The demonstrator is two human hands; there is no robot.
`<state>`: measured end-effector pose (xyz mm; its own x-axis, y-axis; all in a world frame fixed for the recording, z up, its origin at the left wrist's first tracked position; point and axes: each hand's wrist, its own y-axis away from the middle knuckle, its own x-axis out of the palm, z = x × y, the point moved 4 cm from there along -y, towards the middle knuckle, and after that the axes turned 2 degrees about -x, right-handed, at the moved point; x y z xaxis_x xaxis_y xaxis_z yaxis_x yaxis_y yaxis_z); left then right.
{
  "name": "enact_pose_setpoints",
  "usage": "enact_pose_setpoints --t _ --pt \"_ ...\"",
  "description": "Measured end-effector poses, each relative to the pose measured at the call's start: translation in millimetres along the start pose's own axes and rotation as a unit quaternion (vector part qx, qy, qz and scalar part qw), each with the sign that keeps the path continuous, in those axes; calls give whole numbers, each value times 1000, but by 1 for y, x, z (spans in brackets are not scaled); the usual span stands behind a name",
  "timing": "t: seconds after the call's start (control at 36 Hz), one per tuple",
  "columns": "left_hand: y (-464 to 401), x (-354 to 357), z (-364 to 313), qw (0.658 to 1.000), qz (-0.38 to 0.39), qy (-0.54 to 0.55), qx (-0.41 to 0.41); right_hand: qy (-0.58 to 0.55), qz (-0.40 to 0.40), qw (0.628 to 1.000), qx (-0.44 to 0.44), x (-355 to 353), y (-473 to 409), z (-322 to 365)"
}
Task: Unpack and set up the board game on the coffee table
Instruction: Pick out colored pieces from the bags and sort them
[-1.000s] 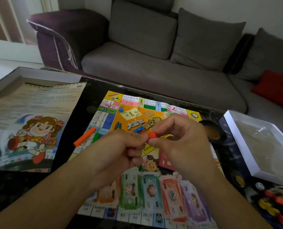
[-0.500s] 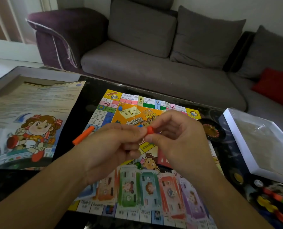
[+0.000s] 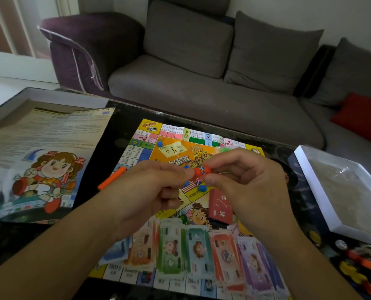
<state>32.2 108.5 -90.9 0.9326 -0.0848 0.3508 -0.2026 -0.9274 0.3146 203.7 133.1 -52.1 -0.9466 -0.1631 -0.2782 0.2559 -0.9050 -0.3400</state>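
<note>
Your left hand [image 3: 149, 191] and right hand [image 3: 243, 182] both pinch a small, smooth orange plastic piece [image 3: 198, 171] above the glossy board [image 3: 201, 152], as before.

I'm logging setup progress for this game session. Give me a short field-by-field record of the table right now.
board: game board unfolded flat on the coffee table
held piece: small red piece, pinched between left hand and right hand above the board
money: play banknotes fanned along the board's near edge
cards: red card deck on the board
loose: orange stick at the board's left edge
left of board: printed sheet
right of board: open white box
</note>
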Motion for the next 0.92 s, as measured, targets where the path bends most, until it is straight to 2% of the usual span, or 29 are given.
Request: enact_pose_setpoints --t 0.47,0.61,0.75,0.92 --pt "-1 -1 3 1000 11 -1 -8 77 -3 996 -40 -1 1 -1" --pt "-2 -2 2 1000 9 -10 -3 173 24 983 -58 -3 1 -3" --pt "-1 -5 3 996 -8 -92 11 229 70 965 -111 -1 3 -3" --pt "-2 -7 1 973 -48 -222 35 248 86 960 -99 0 3 -7"
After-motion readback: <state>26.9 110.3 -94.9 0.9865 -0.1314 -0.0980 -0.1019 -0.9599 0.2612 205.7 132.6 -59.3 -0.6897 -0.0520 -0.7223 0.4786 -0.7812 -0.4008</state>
